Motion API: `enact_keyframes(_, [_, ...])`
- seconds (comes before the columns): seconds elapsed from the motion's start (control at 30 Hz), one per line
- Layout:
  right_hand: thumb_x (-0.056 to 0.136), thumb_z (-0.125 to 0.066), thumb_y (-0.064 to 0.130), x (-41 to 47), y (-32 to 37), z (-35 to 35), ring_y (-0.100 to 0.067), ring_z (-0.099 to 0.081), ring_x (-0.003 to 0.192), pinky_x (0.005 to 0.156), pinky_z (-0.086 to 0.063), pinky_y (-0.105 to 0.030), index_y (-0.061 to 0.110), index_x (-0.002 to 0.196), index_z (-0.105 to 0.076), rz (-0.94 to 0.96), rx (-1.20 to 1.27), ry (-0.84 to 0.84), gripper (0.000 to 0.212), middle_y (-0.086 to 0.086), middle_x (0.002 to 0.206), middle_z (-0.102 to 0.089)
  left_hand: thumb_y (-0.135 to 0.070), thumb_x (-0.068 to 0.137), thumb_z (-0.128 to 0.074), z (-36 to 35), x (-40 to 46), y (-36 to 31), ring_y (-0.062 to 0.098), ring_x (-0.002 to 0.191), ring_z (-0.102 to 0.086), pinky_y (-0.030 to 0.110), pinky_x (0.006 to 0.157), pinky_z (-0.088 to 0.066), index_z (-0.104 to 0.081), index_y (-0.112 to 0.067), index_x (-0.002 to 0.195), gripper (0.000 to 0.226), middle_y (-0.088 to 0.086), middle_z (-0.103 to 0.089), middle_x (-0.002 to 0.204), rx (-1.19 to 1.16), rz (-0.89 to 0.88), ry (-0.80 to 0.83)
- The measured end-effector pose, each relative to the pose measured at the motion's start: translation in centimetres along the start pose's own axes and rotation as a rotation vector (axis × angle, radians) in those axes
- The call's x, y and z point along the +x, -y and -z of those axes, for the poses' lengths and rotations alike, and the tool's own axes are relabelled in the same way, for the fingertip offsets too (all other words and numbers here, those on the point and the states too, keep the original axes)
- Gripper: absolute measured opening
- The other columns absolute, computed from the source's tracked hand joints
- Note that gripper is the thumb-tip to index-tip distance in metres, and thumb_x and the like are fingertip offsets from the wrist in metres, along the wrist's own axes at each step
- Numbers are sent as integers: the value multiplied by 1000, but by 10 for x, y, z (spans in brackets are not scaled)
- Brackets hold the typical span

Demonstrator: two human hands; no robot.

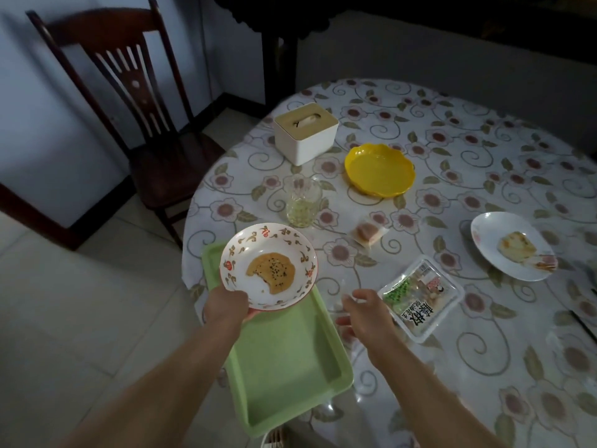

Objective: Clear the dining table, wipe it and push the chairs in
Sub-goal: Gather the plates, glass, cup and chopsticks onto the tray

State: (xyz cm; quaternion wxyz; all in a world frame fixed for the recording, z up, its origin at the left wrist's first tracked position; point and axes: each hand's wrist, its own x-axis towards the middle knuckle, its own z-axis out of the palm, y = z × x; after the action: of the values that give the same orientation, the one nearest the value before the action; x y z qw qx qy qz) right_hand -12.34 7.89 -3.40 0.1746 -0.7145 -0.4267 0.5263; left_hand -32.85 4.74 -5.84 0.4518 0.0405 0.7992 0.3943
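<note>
Over the near end of a green tray [284,360], the left hand [226,305] holds a small plate [268,265] by its near rim — thumb on top, fingers curled under. On the plate lies a flat round cake [270,272] with dark seeds and a bite out of it. The plate is lifted a little above the tray and does not seem to touch it.

The tray lies at the left edge of the round worktop [452,318], partly sticking out past it. A flowered cloth covers the worktop.

The right hand [365,315] hangs just beside the tray — its grip is wide, fingers loose, holding nothing. A clear pack [423,297] with green and white food lies just right of it.

Farther back stand a glass [303,202], a yellow bowl [379,169] and a white tissue box [305,132]. A small wrapped snack [370,234] lies between the glass and the pack. At the right sits a white plate [510,245] with a piece of food on it.

A dark wooden chair [135,101] stands on the floor to the left, pulled back from the worktop.
</note>
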Motion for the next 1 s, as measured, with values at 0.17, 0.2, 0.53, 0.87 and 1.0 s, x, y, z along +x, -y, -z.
enact_keyframes(0.17, [92,-57,16,12,-6,-1,-25,-62,70,74,-55,-45,8,127,-47,-45,22,-20,37,-11,80,-64,4,85,-53,-4,23,-2,34,77,-65,52,74,-57,-61,-11,92,18,9,-64,79,-28,35,-49])
enact_keyframes(0.2, [91,-57,15,14,-7,-1,-25,-62,70,74,-55,-46,8,126,-47,-54,30,-22,36,-11,79,-64,4,85,-53,-5,27,-1,34,77,-65,51,73,-57,-61,-8,99,20,10,-64,82,-37,47,-53])
enact_keyframes(0.53, [87,-59,18,12,-11,13,-26,-66,80,80,-55,-46,10,117,-50,-75,-2,-82,32,-8,88,-66,-4,89,-55,-10,10,-4,25,72,-60,37,62,-55,-49,-5,120,31,13,-59,93,-170,189,24])
enact_keyframes(0.87, [85,-63,31,-5,-22,68,-16,-61,77,69,-45,-25,14,115,-54,-69,-1,-207,35,-3,92,-61,-18,92,-54,-94,-92,-12,19,70,-58,37,74,-45,-49,-11,95,9,6,-53,88,67,191,403])
enact_keyframes(1.0, [85,-64,27,2,-44,116,-26,-58,102,84,-45,-29,11,125,-52,-109,-21,-285,45,-9,112,-62,-13,89,-56,-137,-110,-4,17,63,-56,26,53,-41,-54,-8,82,10,6,-54,78,158,153,497])
